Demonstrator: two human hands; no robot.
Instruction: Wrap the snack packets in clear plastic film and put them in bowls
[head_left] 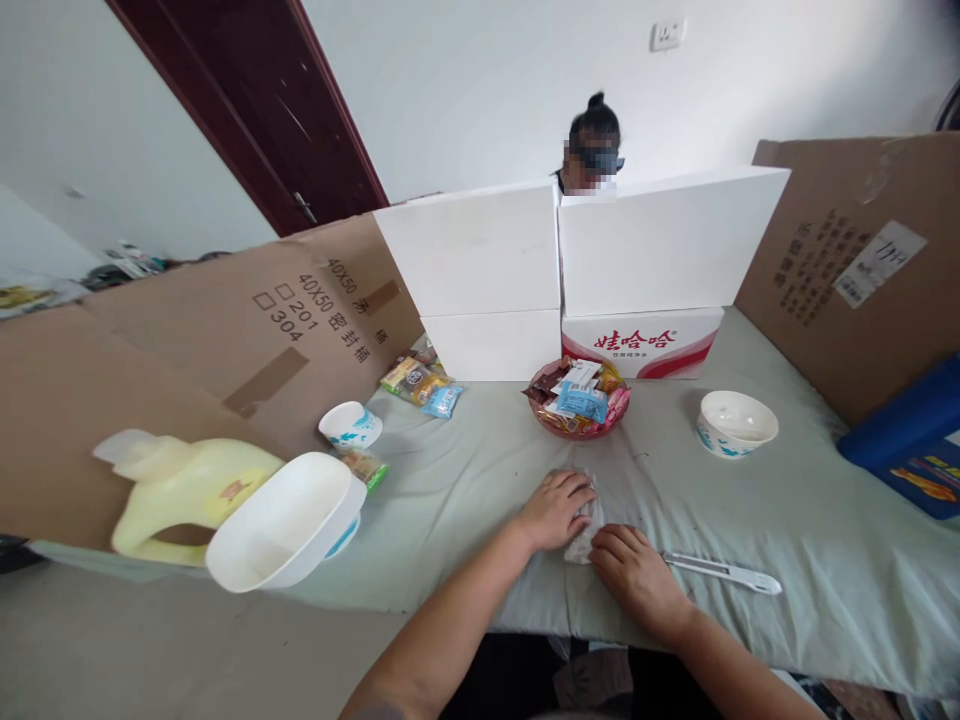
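Observation:
My left hand lies over a crumpled, pale greyish piece that looks like cloth or thin plastic, its fingers curled onto the far part. At the near right edge of the same piece, my right hand has its fingers closed against it, thumb hidden. Most of the piece is covered by my hands. Just right of my right hand, a slim white-handled knife lies flat on the cloth-covered table. Beyond my hands stands a pink bowl heaped with wrapped snacks.
A white tub, yellowish jug, paper bowl and snack packets stand left. At right are another paper bowl and a blue bottle. White boxes and cardboard wall the table; a person sits behind.

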